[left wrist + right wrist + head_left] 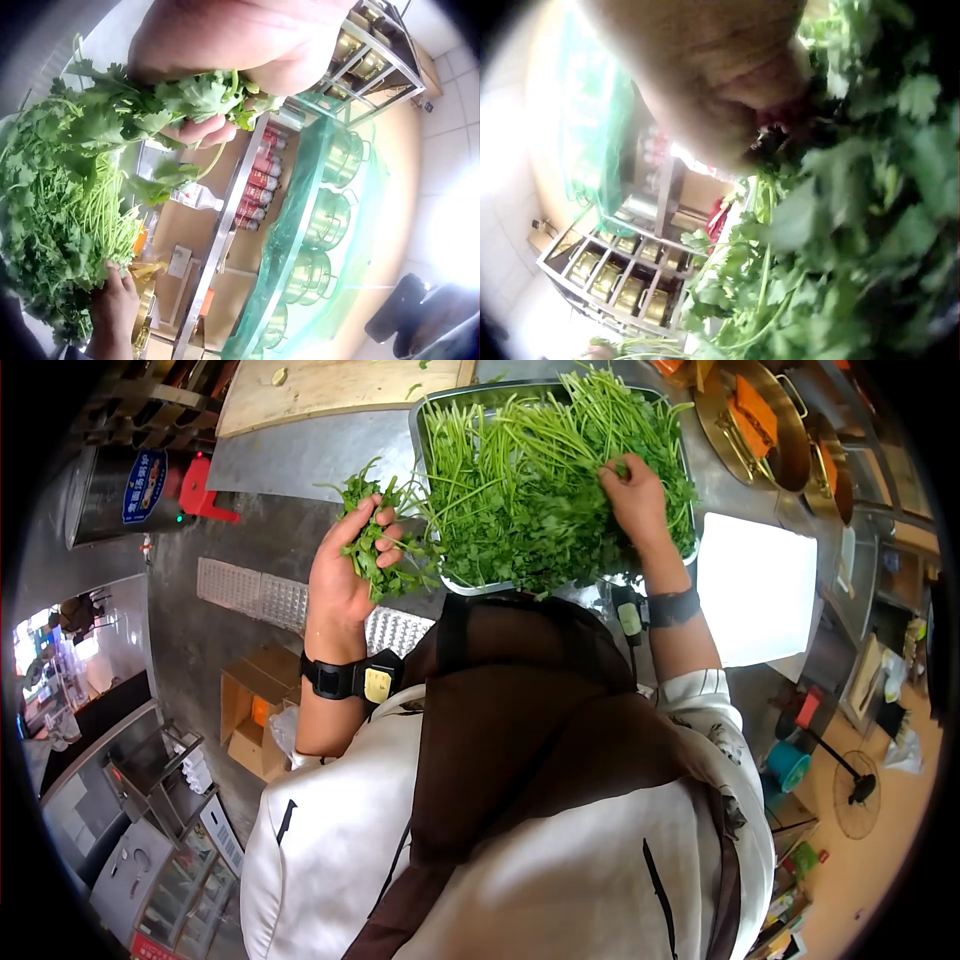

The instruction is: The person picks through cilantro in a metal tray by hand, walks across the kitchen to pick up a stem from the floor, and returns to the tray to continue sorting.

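Note:
A metal tray (417,440) is heaped with fresh cilantro (480,510), its pale stems toward the far side and its leaves toward the person. To the left of the tray, my left hand (340,565) is palm up and holds a small bunch of cilantro (187,97) under curled fingers. Leaves stick out on both sides of that hand. Over the tray's right part, my right hand (638,500) has its thumb and fingers bent together at the cilantro, pinching some of it. In the right wrist view, leaves and shadow hide its fingertips.
Beyond the tray lies a wooden board (340,395) on the steel counter (300,465). Brass-coloured pots (790,460) stand at the right, near a white sheet (757,588). A red-handled cooker (125,495) is at the left, and a cardboard box (262,705) sits on the floor.

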A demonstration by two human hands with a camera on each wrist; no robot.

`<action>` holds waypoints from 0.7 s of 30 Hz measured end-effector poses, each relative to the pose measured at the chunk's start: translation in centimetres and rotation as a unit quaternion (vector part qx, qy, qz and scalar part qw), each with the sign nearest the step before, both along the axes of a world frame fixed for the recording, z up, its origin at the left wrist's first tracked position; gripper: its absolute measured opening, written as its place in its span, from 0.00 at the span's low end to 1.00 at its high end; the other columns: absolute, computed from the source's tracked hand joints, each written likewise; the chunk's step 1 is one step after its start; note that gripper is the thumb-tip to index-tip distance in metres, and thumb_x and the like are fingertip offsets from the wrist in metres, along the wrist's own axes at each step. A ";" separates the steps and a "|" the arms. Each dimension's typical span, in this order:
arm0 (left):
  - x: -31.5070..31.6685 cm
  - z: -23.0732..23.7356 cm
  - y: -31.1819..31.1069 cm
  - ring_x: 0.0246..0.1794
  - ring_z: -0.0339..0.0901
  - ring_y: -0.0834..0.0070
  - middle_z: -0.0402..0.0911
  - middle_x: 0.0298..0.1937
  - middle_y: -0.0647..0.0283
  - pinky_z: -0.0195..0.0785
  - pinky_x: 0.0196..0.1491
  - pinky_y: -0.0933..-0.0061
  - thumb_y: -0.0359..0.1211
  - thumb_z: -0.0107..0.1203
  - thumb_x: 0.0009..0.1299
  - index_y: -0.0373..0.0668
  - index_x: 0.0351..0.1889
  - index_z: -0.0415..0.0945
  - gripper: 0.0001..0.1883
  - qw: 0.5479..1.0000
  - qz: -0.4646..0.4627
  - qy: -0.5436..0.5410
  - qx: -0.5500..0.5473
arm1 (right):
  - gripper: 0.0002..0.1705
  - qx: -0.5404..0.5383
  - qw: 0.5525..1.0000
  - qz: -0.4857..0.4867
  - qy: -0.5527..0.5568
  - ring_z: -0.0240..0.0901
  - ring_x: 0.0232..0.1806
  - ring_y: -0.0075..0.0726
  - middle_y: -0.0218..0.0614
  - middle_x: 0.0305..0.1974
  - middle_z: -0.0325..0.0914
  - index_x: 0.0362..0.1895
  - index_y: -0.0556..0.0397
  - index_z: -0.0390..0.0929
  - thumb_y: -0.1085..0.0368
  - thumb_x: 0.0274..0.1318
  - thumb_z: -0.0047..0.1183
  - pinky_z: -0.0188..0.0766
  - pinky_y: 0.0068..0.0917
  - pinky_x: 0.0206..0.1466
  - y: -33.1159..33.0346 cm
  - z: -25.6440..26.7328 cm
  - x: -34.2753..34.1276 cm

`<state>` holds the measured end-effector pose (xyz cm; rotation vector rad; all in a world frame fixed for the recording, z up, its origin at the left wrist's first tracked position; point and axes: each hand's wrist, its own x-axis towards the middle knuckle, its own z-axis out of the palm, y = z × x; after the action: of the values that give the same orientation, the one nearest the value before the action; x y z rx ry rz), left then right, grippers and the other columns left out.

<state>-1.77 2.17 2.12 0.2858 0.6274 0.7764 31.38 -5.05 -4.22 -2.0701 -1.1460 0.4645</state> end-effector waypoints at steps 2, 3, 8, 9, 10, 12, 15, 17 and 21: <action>-0.2 -0.3 -0.1 0.26 0.62 0.79 0.67 0.31 0.65 0.56 0.23 0.82 0.31 0.49 0.68 0.38 0.41 0.67 0.08 1.000 0.005 0.011 -0.003 | 0.12 -0.043 0.998 0.018 -0.037 0.75 0.31 0.48 0.46 0.30 0.77 0.35 0.55 0.75 0.62 0.47 0.57 0.70 0.37 0.36 -0.9 0.5 0.2; -0.3 -0.4 -0.1 0.26 0.62 0.79 0.67 0.31 0.64 0.57 0.23 0.82 0.31 0.49 0.68 0.38 0.41 0.67 0.08 1.000 0.007 0.024 -0.008 | 0.13 -0.051 0.995 0.034 -0.077 0.75 0.34 0.48 0.46 0.33 0.77 0.36 0.55 0.75 0.63 0.46 0.57 0.70 0.38 0.37 -1.2 0.3 0.0; -0.2 -0.4 -0.3 0.26 0.61 0.80 0.66 0.31 0.65 0.55 0.23 0.83 0.31 0.48 0.69 0.38 0.42 0.67 0.08 0.999 -0.006 0.050 -0.002 | 0.14 0.134 0.936 0.163 -0.283 0.69 0.45 0.46 0.40 0.42 0.73 0.38 0.53 0.76 0.67 0.42 0.58 0.66 0.38 0.48 -0.4 3.6 -2.8; 0.0 -0.2 -0.3 0.26 0.60 0.81 0.65 0.31 0.67 0.54 0.23 0.83 0.31 0.47 0.70 0.39 0.43 0.67 0.07 0.998 -0.008 0.063 -0.005 | 0.11 0.166 0.923 0.213 -0.275 0.67 0.43 0.42 0.35 0.37 0.73 0.34 0.50 0.79 0.68 0.39 0.59 0.63 0.36 0.46 0.1 3.7 -3.5; 0.2 -0.1 -0.3 0.26 0.60 0.81 0.65 0.31 0.67 0.54 0.23 0.83 0.31 0.47 0.70 0.39 0.43 0.67 0.07 0.998 -0.010 0.063 -0.005 | 0.11 0.165 0.923 0.212 -0.275 0.67 0.43 0.42 0.35 0.37 0.73 0.34 0.50 0.79 0.68 0.39 0.59 0.63 0.36 0.46 0.5 3.3 -4.1; 0.6 0.0 -0.3 0.26 0.60 0.81 0.66 0.31 0.66 0.55 0.23 0.83 0.31 0.47 0.69 0.39 0.42 0.68 0.07 0.997 -0.026 0.066 0.011 | 0.08 0.109 0.906 0.338 -0.231 0.66 0.39 0.40 0.32 0.32 0.71 0.29 0.48 0.81 0.69 0.37 0.60 0.62 0.34 0.41 1.0 1.8 -5.2; 1.3 0.3 -0.6 0.26 0.61 0.80 0.67 0.31 0.66 0.55 0.23 0.83 0.31 0.48 0.69 0.38 0.42 0.68 0.08 0.997 -0.031 0.075 0.006 | 0.04 0.079 0.899 0.339 -0.266 0.65 0.36 0.38 0.31 0.28 0.69 0.23 0.46 0.81 0.68 0.37 0.57 0.60 0.34 0.39 1.8 -0.4 -5.3; 1.5 0.6 -0.8 0.26 0.62 0.80 0.67 0.31 0.65 0.55 0.23 0.83 0.31 0.48 0.69 0.38 0.42 0.68 0.08 0.996 -0.031 0.080 0.007 | 0.04 0.054 0.895 0.339 -0.286 0.66 0.37 0.38 0.31 0.28 0.69 0.23 0.46 0.81 0.68 0.37 0.55 0.60 0.34 0.39 2.1 -1.2 -5.4; 1.7 0.2 -1.2 0.26 0.62 0.80 0.68 0.31 0.65 0.56 0.23 0.83 0.32 0.49 0.68 0.38 0.42 0.68 0.09 0.995 -0.038 0.097 0.009 | 0.05 0.071 0.894 0.334 -0.289 0.67 0.36 0.39 0.32 0.27 0.70 0.22 0.47 0.81 0.68 0.37 0.54 0.61 0.35 0.38 2.1 -1.0 -5.0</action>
<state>-0.08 1.00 2.28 0.4019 0.7875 0.6856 26.41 -2.97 -5.20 -1.6761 -2.1975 0.0490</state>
